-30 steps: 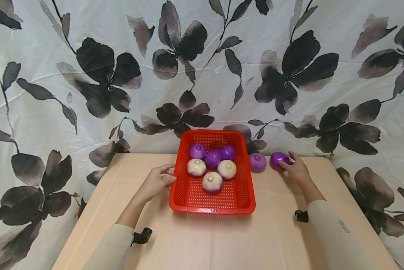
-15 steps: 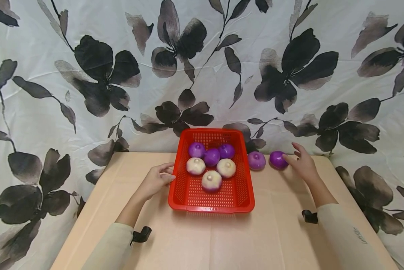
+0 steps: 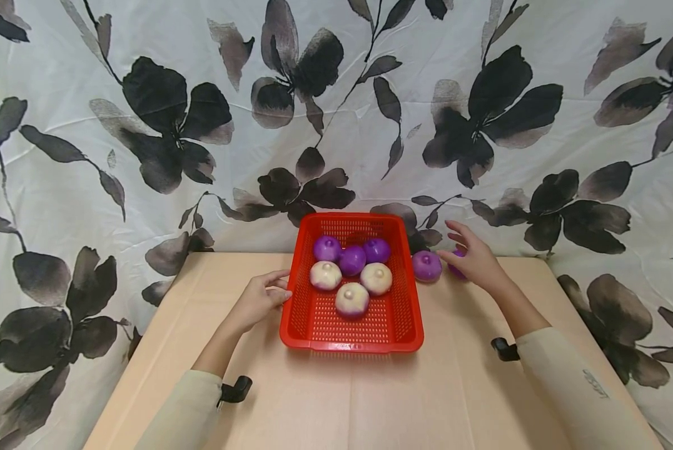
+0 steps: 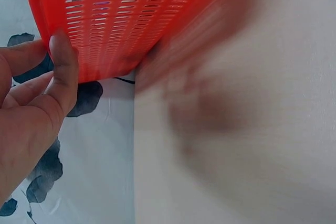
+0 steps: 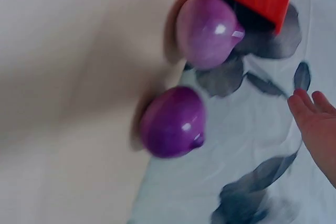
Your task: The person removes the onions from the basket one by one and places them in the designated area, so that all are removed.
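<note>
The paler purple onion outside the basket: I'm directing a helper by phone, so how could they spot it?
On the table, find the red basket. Just outside its right side, near the table's far edge, sits the paler purple onion. It is nearer the basket and lighter in colour than the dark purple onion beyond it.

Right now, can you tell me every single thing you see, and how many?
Basket: 1, red, on the table
Purple bulbs: 3, purple, at the back in the basket
Pale bulbs: 3, cream with purple edges, in front of those
Light bulb: 1, lighter purple, just right of the basket
Dark bulb: 1, deep purple, right of that one
Table: 1, tan, underneath
Cloth: white, dark flowers, behind
Wrist cameras: 2, black, one per wrist
Sleeves: 2, cream, one per arm
Left hand: 1, touching the basket's left side
Right hand: 1, over the dark bulb
</note>
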`<state>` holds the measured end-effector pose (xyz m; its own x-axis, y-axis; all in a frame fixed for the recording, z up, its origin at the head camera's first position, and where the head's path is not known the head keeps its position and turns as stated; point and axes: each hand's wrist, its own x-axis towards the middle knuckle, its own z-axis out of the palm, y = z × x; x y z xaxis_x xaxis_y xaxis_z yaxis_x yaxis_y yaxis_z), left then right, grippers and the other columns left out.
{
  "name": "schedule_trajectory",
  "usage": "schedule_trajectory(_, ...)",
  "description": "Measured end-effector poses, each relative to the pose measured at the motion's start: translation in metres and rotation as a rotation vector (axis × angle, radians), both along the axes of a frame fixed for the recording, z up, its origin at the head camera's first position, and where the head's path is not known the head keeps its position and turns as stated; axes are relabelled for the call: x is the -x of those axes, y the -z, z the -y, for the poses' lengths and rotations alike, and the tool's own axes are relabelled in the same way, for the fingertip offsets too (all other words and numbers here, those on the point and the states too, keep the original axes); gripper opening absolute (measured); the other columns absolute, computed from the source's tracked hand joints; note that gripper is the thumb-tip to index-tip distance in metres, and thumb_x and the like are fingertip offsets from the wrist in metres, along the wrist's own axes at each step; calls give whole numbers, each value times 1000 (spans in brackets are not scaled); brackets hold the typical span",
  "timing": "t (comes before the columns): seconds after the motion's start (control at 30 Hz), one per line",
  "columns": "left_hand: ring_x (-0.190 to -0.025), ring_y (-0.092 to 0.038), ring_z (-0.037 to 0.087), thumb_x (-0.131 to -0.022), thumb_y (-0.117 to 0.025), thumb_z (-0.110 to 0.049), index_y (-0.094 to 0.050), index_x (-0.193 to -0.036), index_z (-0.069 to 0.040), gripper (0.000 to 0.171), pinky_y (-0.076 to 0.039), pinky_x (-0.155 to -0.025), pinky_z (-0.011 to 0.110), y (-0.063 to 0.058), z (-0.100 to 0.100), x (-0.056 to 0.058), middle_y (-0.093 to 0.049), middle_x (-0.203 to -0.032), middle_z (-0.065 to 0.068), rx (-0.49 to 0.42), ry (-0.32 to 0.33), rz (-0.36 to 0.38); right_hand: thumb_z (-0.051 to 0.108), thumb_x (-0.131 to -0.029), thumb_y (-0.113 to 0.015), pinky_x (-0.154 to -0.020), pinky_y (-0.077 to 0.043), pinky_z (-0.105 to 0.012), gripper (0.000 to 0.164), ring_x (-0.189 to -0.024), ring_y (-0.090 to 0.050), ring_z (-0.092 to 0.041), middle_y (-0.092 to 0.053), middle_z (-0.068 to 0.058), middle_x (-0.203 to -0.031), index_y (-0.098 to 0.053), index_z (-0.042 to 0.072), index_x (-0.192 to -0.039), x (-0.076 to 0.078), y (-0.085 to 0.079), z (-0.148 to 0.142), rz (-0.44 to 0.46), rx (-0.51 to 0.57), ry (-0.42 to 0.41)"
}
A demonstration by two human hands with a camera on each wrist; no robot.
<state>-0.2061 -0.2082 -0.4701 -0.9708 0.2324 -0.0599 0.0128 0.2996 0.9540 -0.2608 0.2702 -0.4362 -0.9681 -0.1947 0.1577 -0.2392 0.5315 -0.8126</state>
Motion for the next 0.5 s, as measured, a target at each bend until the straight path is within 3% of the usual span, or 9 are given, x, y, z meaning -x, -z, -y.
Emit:
schedule_trajectory(0.3, -85, -71, 20, -96, -64, 5, -45, -150, 8, 57, -62, -67, 25, -1, 0, -1, -63, -118, 31, -5, 0, 4, 20, -92, -79, -117, -36, -62, 79, -144, -44, -47, -43, -25, -158, -36, 6, -158, 1, -15, 52, 1, -23, -190)
schedule_trajectory(0.37, -85, -71, 20, -96, -64, 5, -45, -150, 8, 57, -62, -67, 25, -1, 1, 0, -63, -118, 31, -10, 0, 6, 22, -91, -80, -112, -44, -61, 80, -144, -45, -47, -45, -23, -158, -38, 9, -158, 1, -19, 62, 18, -55, -230)
schedule_trajectory(0.5, -85, -71, 21, -96, -64, 5, -45, -150, 8, 57, -62, -67, 25, -1, 1, 0, -63, -118, 31, -8, 0, 10, 30, -88, -83, -109, -49, -58, 77, -139, -52, -41, -53, -14, -153, -45, 18, -154, 3, -29, 83, 1, -199, -292)
